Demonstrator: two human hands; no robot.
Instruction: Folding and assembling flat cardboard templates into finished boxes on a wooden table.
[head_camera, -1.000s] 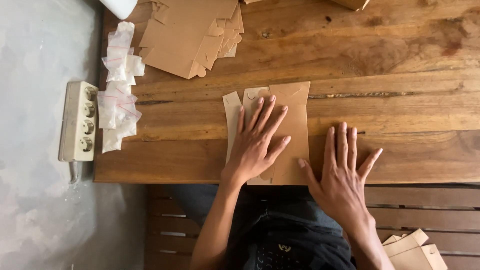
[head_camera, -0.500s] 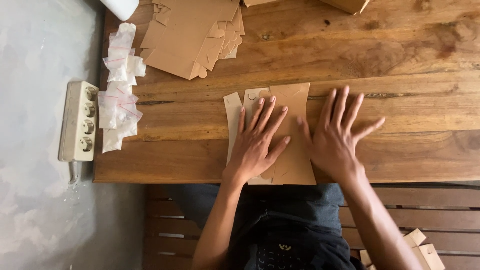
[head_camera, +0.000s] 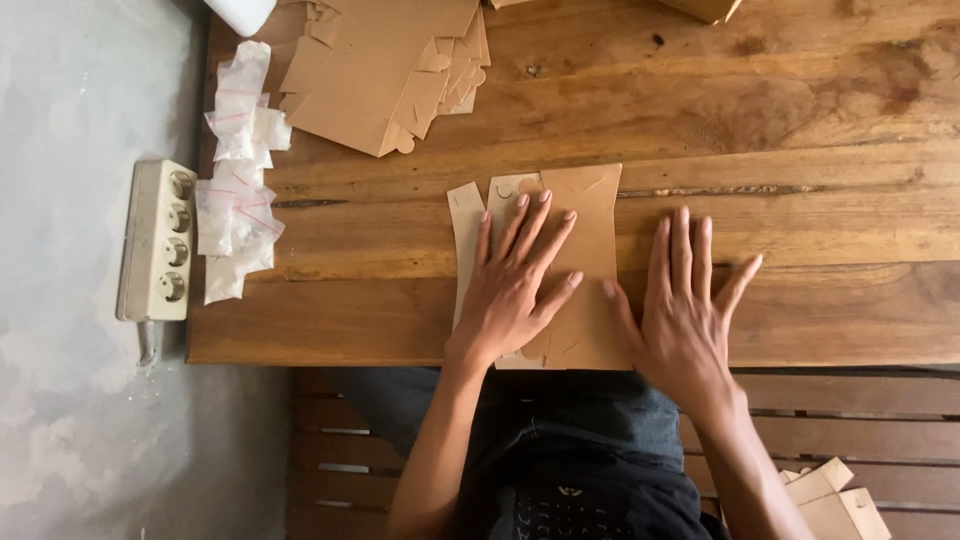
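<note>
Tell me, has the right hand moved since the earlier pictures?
Yes. The right hand has slid back toward the table's near edge, away from the upper part of the flat cardboard piece, since half a second ago.

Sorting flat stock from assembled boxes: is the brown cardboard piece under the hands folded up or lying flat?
Flat. The cardboard piece lies spread on the wooden table, left hand pressing it.
</note>
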